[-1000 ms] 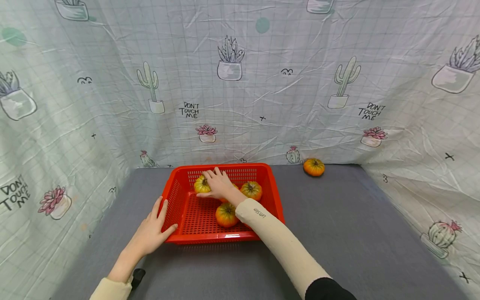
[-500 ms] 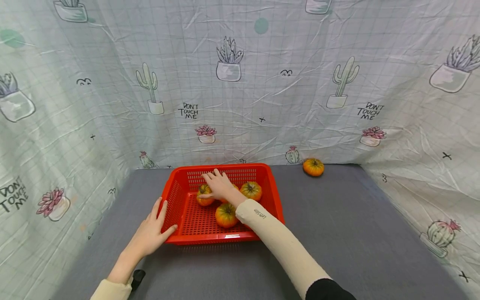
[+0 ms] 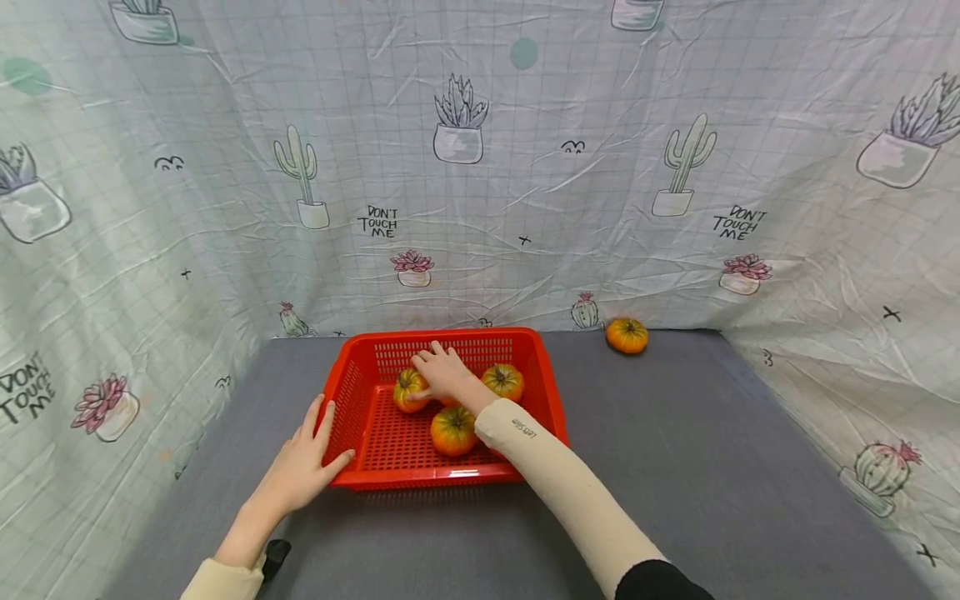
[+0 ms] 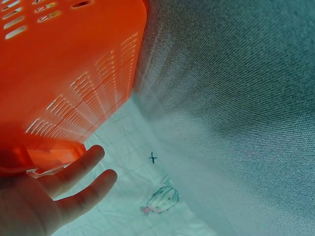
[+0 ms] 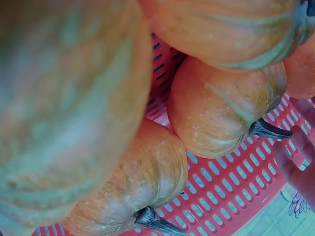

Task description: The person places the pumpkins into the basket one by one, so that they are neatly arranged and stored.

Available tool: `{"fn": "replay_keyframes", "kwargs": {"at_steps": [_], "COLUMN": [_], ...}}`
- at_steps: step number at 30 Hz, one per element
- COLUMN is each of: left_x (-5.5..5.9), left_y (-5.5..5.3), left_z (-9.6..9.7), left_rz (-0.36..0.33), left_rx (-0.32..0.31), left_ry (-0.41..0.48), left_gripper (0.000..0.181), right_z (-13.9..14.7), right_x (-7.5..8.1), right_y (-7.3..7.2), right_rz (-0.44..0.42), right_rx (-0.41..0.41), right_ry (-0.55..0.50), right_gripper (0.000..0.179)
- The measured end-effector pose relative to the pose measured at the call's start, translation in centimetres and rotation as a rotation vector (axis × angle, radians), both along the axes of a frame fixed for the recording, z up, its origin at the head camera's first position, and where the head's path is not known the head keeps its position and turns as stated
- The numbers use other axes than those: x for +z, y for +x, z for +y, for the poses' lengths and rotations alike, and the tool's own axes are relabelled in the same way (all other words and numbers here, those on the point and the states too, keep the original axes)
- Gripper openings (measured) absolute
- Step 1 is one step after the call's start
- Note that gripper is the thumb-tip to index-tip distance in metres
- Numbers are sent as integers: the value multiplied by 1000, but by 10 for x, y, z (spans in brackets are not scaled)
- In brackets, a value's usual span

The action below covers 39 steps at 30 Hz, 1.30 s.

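Note:
A red plastic basket [image 3: 397,477] with slotted walls holds several small orange-and-green pumpkins. My right hand [image 3: 447,375] is inside it, fingers spread loosely, with the thumb right at the back-left pumpkin [image 3: 406,393]. Another pumpkin is mostly hidden under this hand. To the right and in front lie a back-right pumpkin [image 3: 503,382] and a front pumpkin [image 3: 453,432]. In the right wrist view, my fingertips are close to the stem of a middle pumpkin [image 5: 221,110]. My left hand [image 3: 300,462] rests at the basket's left rim, fingers straight and apart.
One more pumpkin [image 3: 627,335] lies on the grey table [image 3: 675,467], back right, outside the basket. A white cloth [image 3: 525,192] printed with cacti hangs behind and along both sides. A small black object [image 3: 276,557] shows beside the left wrist.
The back-left pumpkin has shifted toward me in the basket and come to rest. My right hand has drawn slightly right, off its top. My left hand has stayed put.

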<state>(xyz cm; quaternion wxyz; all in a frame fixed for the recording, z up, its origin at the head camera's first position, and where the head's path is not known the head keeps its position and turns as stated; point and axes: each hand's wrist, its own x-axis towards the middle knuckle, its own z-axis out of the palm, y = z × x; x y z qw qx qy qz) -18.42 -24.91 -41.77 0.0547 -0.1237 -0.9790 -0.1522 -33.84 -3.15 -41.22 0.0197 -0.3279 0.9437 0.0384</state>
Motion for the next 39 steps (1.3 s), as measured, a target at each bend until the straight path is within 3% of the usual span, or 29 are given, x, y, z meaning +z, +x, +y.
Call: {"fn": "replay_keyframes", "kwargs": {"at_steps": [8, 16, 25, 39], "left_x": [-2, 1, 1, -1], "left_y": [0, 0, -1, 1], "left_z": [-2, -2, -4, -3], "left_rz": [15, -1, 13, 13], "left_rx": [-7, -3, -10, -17], "left_ry": [1, 4, 4, 8], "left_gripper": [79, 79, 80, 79], "right_z": [1, 3, 9, 53], "right_x": [-4, -2, 22, 62], "right_y": [-2, -2, 0, 16], "right_rz": [-79, -52, 12, 58], "right_rx": [-31, -20, 11, 85], "right_ry": [16, 3, -4, -156], "right_gripper": [68, 62, 58, 48]}}
